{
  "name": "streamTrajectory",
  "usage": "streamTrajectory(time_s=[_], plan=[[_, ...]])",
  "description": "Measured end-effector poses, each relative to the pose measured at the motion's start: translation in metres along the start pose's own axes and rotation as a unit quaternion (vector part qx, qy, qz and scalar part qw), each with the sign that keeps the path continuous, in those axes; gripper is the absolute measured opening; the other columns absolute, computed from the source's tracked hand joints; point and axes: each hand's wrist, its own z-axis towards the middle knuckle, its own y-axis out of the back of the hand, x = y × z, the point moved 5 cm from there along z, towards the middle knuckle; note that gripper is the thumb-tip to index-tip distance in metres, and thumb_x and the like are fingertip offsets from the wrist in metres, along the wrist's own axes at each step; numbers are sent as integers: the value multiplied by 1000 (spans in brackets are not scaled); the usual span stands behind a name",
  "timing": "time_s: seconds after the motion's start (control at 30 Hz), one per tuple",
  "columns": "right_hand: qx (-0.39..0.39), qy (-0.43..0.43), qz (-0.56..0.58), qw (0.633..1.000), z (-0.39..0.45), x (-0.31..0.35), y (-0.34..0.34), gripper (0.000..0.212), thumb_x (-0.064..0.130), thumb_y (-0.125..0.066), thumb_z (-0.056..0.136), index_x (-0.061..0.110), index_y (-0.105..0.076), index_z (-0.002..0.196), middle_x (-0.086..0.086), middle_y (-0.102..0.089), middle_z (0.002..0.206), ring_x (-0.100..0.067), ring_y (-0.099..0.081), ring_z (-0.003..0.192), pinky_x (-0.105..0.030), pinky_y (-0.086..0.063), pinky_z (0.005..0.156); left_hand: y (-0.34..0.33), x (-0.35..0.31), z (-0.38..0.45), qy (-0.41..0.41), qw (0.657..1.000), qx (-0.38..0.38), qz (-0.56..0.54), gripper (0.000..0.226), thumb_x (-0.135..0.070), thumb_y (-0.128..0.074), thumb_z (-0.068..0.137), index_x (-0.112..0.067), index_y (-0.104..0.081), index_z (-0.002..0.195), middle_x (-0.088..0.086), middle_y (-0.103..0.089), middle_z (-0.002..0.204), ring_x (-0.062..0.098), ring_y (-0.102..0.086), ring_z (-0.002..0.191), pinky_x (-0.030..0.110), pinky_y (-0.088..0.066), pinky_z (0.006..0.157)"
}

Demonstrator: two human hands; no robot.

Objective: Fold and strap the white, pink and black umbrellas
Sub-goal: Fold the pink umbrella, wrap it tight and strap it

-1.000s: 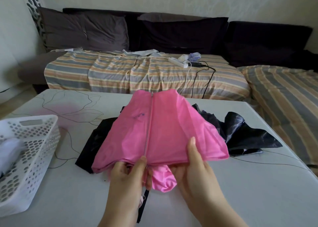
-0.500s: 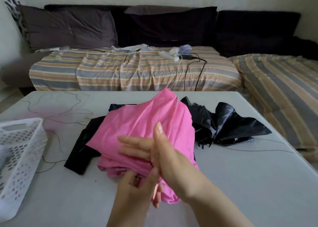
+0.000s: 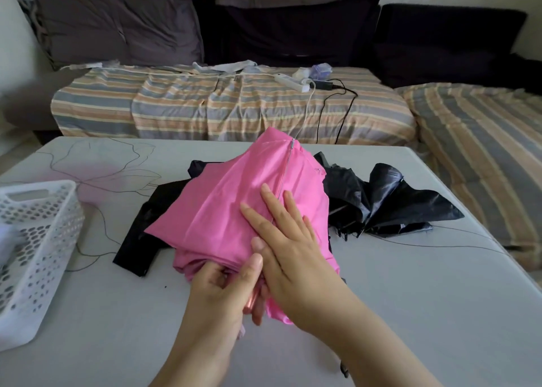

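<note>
Hands (image 3: 252, 272) hold pink umbrella (image 3: 234, 210).

Open tabletop in front, clutter in the middle

Bare table (image 3: 410, 313) lies right and near-left of the hands; the pink umbrella (image 3: 234, 210), black umbrella (image 3: 396, 207) behind it and basket (image 3: 44, 240) at left block the rest.

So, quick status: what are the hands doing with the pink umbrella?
Left hand grips pink umbrella at its near end. Right hand flat on the cloth. Black umbrella lies behind, unfolded.
</note>
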Motion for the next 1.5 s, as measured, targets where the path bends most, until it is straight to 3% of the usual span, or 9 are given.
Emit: streamTrajectory(time_s=[0.13,0.23,0.47,0.67,0.93,1.2,1.27,1.33,1.5], plan=[[-24,-3,-20,1000,-1,2,2,62,56,-7,87,46,-17,147,29,7,153,-6,12,146,-41,-1,121,3,4,0,6,1000,-18,-5,25,-24,-81,64,-10,-61,64,14,-54,48,22,-44,37,28,-31,49],[-151,-44,8,987,1,-6,32,57,47,-31,94,31,-32,148,12,-23,155,-9,-14,140,-35,-12,116,4,7,1,17,1000,-2,0,29,-14,-80,62,-4,-53,68,14,-52,45,19,-42,33,21,-28,40],[-253,-193,131,939,19,-74,89,19,35,-57,94,19,-64,103,4,-64,100,-12,-58,95,-30,-45,90,-4,15,-6,29,998,57,23,43,-28,-74,46,2,-48,63,17,-53,45,18,-43,31,20,-32,32],[-254,-242,248,903,24,-100,93,21,34,-65,90,23,-61,73,-1,-54,72,-11,-47,64,-25,-38,60,-10,20,-9,46,992,106,59,31,-22,-68,61,2,-49,68,12,-55,48,15,-45,36,19,-35,36],[-285,-204,383,855,25,-108,89,20,8,-58,94,19,-58,78,13,-56,58,-2,-48,56,-16,-40,58,-7,21,-6,18,990,94,100,45,-45,-65,53,-4,-51,64,7,-56,49,15,-45,37,20,-29,38],[-361,-181,125,906,19,-95,91,11,24,-70,87,22,-61,94,6,-60,97,-2,-52,81,-9,-38,78,-7,18,-12,29,988,120,95,23,-43,-64,54,-21,-59,51,8,-56,49,17,-45,38,28,-28,46],[-389,-193,26,900,13,-83,90,30,34,-69,87,16,-56,107,3,-47,107,-9,-44,93,-16,-32,84,-7,16,-11,22,992,89,91,23,-36,-67,59,-18,-56,52,8,-55,48,17,-44,37,28,-28,46],[-365,-195,-2,910,7,-57,89,29,38,-65,88,17,-49,98,7,-46,97,-13,-44,86,-16,-32,71,-4,14,-7,18,996,44,74,26,-24,-68,71,-10,-50,59,9,-54,45,17,-43,34,27,-24,45],[-47,-262,31,964,-15,-26,45,46,54,-58,87,12,-58,71,-1,-64,62,-15,-60,60,-23,-46,59,1,9,5,40,998,-19,-51,31,-9,-69,75,-13,-49,51,15,-44,47,17,-39,30,23,-19,38]])
